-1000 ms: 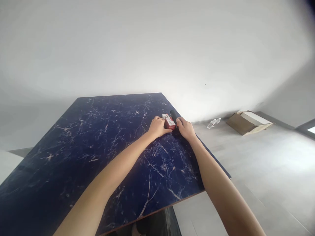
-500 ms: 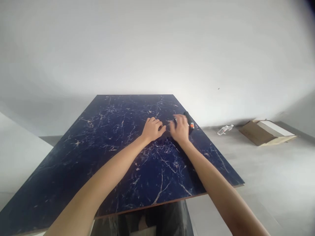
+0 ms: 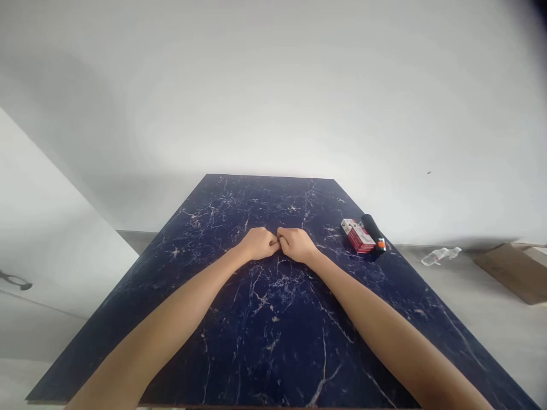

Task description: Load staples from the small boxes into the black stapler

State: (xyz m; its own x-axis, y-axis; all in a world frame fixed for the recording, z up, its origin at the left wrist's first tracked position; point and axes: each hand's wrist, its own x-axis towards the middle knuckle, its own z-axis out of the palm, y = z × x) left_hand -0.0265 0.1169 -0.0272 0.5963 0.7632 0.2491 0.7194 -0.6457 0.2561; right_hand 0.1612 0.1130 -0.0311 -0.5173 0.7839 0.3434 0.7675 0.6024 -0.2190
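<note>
My left hand [image 3: 259, 244] and my right hand [image 3: 296, 245] meet over the middle of a dark blue marbled tabletop [image 3: 273, 353]. Both have curled, closed fingers, and their fingertips touch or nearly touch. Whatever is pinched between them, if anything, is hidden or too small to name. To the right of my right hand, a red-and-white box [image 3: 358, 236], perhaps a stack of boxes, lies on the table. A black cylinder with an orange mark [image 3: 373, 232] lies beside it, near the right edge.
Beyond the table's far edge rises a pale wall [image 3: 273, 102]. On the floor to the right lie clear plastic bottles [image 3: 440, 256] and an open cardboard box [image 3: 510, 272]. A dark curved object [image 3: 16, 281] shows at the far left.
My hands have come together and closed; before, they were apart with looser fingers, the right one beside the black cylinder. The red-and-white box is now uncovered. My view has shifted.
</note>
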